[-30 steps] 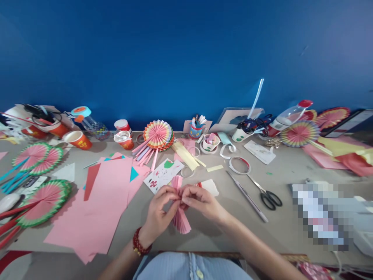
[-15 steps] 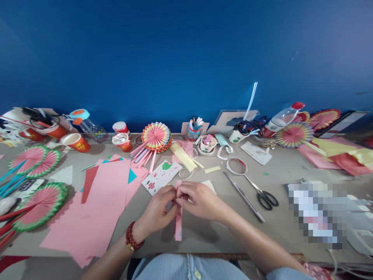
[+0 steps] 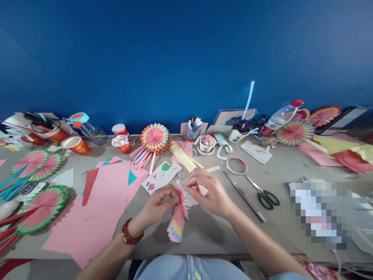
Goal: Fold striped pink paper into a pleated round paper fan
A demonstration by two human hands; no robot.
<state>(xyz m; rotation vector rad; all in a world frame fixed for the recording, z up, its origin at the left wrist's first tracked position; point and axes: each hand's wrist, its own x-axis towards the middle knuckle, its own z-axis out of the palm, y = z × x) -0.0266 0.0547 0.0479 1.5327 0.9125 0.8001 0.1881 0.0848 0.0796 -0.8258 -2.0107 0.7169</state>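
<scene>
A pleated paper piece (image 3: pixel 178 221), pink with yellow and blue-violet edges, stands over the front of the table with its folds partly spread. My left hand (image 3: pixel 159 206) pinches it at the middle from the left. On the other side, my right hand (image 3: pixel 210 193) is held just right of the pleats, thumb and fingers close together; whatever lies between them is too small to make out. A small red item (image 3: pixel 198 188) shows beside its fingers. Beyond my hands lies a white printed paper (image 3: pixel 161 177).
Pink sheets (image 3: pixel 96 210) and finished paper fans (image 3: pixel 43 210) lie left. Scissors (image 3: pixel 268 199), a metallic pen-like tool (image 3: pixel 244 196) and a tape roll (image 3: pixel 236 166) lie right. Cups, including an orange one (image 3: pixel 77 146), and a bottle (image 3: pixel 279 116) line the blue wall.
The narrow pink folded strip has opened out into spread pleats. My right hand has moved right, away from the paper, while my left hand stays pinching it.
</scene>
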